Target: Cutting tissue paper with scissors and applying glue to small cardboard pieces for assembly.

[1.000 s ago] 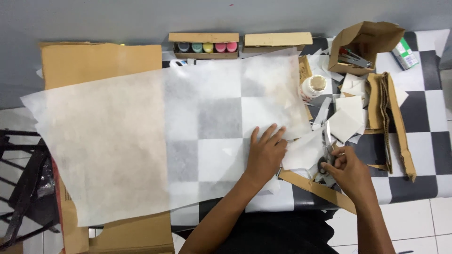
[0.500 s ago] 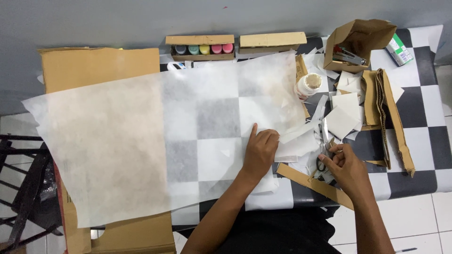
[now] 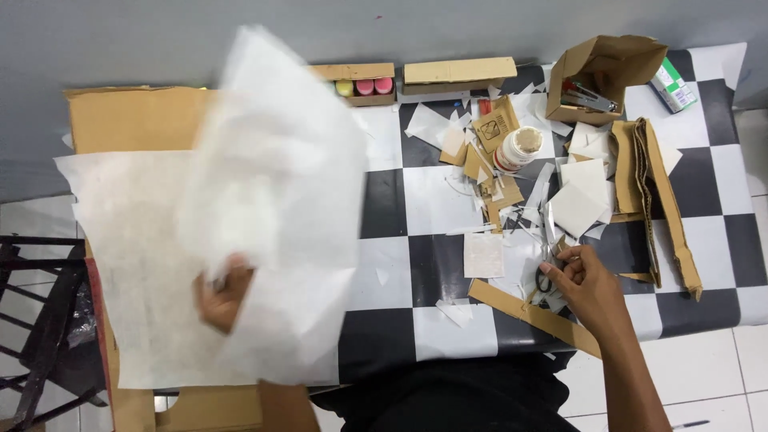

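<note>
My left hand [image 3: 224, 292] is out at the left side of the checkered table [image 3: 384, 204], half hidden behind the big sheet of thin white paper [image 3: 240, 208]. The fingers are closed on the sheet and hold it lifted and folded over; the upper part of the paper stands up off the table and is blurred, while its lower part lies over the flat brown cardboard [image 3: 136, 116] at the table's left end. I can see the hand only as a dark shape through and past the paper, so I cannot tell exactly which fingers pinch it.

My right hand [image 3: 584, 284] rests near the table's front edge on the right, forearm coming in from below. Its fingers are curled together on the handles of a pair of scissors [image 3: 548, 256], whose blades point away from me, up the table.

The black and white squares are littered with paper offcuts and cardboard scraps. A small white square of paper [image 3: 484, 254] lies just left of the scissors, and a long cardboard strip [image 3: 532, 316] lies slantwise below my right hand. Farther back stand a white jar with a tan lid [image 3: 514, 148], an open brown box [image 3: 612, 68] with a stapler inside, and a narrow tray of coloured bottles [image 3: 364, 84] against the grey wall [image 3: 384, 28]. White floor tiles show on the right.
</note>
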